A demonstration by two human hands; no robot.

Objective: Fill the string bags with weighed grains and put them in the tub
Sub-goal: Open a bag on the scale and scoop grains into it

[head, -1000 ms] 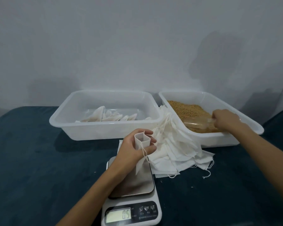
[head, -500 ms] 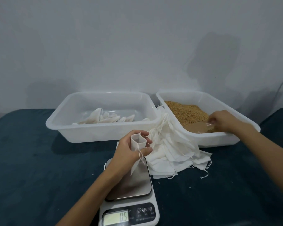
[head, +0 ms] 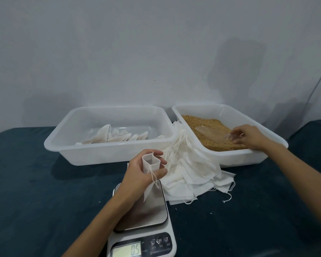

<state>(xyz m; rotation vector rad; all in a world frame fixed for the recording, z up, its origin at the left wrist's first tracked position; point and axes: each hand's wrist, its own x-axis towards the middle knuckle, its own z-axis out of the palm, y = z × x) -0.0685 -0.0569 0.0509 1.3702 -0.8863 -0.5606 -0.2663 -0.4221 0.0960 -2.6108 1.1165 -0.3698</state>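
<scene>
String bag [head: 150, 165] sits in our left hand [head: 144, 173], fingers curled round it, mouth pinched open and facing up, body hanging down over the scale's steel platform; whether the bag's tip touches the platform we cannot tell. We go big to small from here. Dark blue table [head: 30, 201] carries everything. Left tub [head: 107, 135], clear plastic, sits behind the left hand and holds a few filled bags [head: 107, 135] lying along its near side. Right tub [head: 230, 134] stands just beside it, holding the grains [head: 208, 130], well apart from the bag we hold. Pile of empty bags [head: 189, 171] is draped over the gap between the two tubs and spills onto the table, just right of the left hand, strings trailing. Scale [head: 143, 223] sits nearest us under the left forearm, display reading 0.5. Our right hand [head: 248, 137] is inside the right tub above the grains, fingers pinching the handle end of a clear scoop [head: 211, 131], whose bowl lies on the grain surface.
</scene>
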